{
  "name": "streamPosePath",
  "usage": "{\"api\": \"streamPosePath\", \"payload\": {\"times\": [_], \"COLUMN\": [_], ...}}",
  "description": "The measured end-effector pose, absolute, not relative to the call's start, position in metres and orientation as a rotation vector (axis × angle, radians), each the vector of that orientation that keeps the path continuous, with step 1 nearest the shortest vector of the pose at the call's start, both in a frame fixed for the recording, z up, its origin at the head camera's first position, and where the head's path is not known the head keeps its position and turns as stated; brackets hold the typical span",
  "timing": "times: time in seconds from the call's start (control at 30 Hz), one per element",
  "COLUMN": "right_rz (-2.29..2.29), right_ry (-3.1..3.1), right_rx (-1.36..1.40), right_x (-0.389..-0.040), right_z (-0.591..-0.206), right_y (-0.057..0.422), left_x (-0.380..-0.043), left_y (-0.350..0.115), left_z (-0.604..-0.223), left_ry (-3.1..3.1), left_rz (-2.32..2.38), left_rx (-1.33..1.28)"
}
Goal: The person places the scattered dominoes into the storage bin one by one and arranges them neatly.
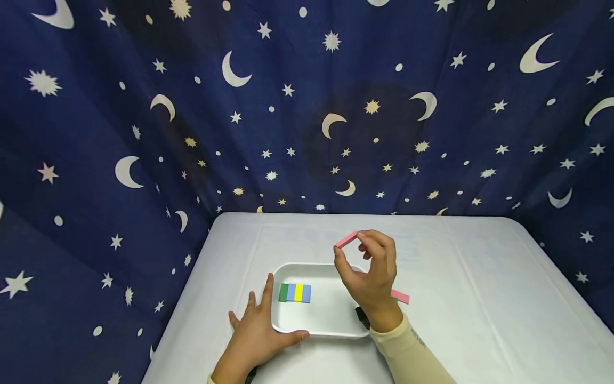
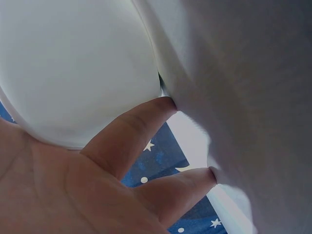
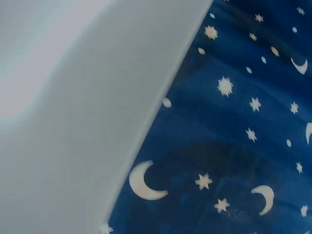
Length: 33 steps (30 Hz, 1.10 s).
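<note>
Over the white tray's [image 1: 328, 317] far right edge, head view: pink block [image 1: 347, 239] was up in the air, its ends pinched between the right hand's [image 1: 374, 266] thumb and a finger. Looked light, stiff, probably smooth and hard to break; ends seemed a good hold. Left hand [image 1: 261, 328] was spread wide around the tray's near left corner, thumb on the rim, clasping nothing. Left wrist: two fingers stretched apart beside the tray. Right wrist: just white surface and starry curtain [image 3: 234, 131]; grip couldn't be told there.
</note>
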State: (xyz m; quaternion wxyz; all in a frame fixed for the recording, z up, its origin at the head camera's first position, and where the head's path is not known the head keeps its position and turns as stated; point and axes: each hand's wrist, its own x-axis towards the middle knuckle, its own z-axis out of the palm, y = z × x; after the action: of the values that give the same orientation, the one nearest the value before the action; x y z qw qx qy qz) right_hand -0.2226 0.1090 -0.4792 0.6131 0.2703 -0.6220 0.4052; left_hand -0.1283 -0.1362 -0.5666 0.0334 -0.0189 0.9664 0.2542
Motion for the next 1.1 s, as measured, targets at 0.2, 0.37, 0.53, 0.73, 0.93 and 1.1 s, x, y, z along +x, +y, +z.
{"api": "streamPosePath", "payload": {"times": [0.2,0.37,0.53,0.73,0.93,1.1], "right_rz": [0.918,0.91,0.883,0.793,0.712,0.701], "right_ry": [-1.627,-1.834,-2.1,-2.356,-2.453,-2.519], "right_rx": [0.749,0.787,0.867,1.02,1.116,1.186], "right_x": [-0.227,-0.227,-0.225,-0.225,-0.223,-0.223], "right_z": [-0.494,-0.505,-0.515,-0.522,-0.523,-0.526], "right_y": [0.111,0.113,0.112,0.106,0.101,0.098], "left_x": [-0.127,-0.128,-0.127,-0.126,-0.126,-0.128], "left_y": [-0.134,-0.134,-0.135,-0.136,-0.137,-0.137], "left_z": [-0.566,-0.565,-0.565,-0.564,-0.565,-0.565], "left_ry": [2.983,2.983,2.972,2.967,2.968,2.97], "left_rz": [0.772,0.755,0.764,0.767,0.756,0.751], "left_rx": [-0.04,-0.031,-0.03,-0.039,-0.032,-0.029]}}
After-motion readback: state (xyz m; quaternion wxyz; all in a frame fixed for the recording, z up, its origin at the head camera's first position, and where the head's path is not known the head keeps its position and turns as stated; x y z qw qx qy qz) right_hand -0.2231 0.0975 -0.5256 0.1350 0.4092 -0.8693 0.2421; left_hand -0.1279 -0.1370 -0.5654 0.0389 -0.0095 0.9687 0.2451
